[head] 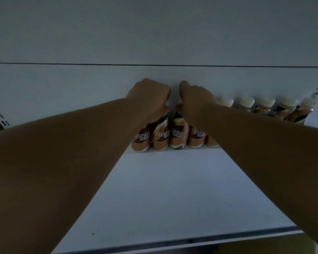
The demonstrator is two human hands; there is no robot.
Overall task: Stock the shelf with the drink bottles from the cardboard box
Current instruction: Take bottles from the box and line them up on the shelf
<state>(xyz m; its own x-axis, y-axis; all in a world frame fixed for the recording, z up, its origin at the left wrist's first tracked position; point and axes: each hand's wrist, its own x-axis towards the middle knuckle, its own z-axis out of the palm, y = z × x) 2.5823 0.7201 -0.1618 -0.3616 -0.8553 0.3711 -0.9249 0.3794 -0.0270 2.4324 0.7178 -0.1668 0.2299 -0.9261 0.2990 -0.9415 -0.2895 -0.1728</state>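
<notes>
Deep at the far back of the shelf [165, 198], left hand [148, 96] and right hand [196, 99] curl fingers over bottles [178, 132] in a tight row; a nudge could topple neighbours.

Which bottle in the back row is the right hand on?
The third labelled bottle from the left: the right hand covers its cap. The left hand is on its left neighbour.
</notes>
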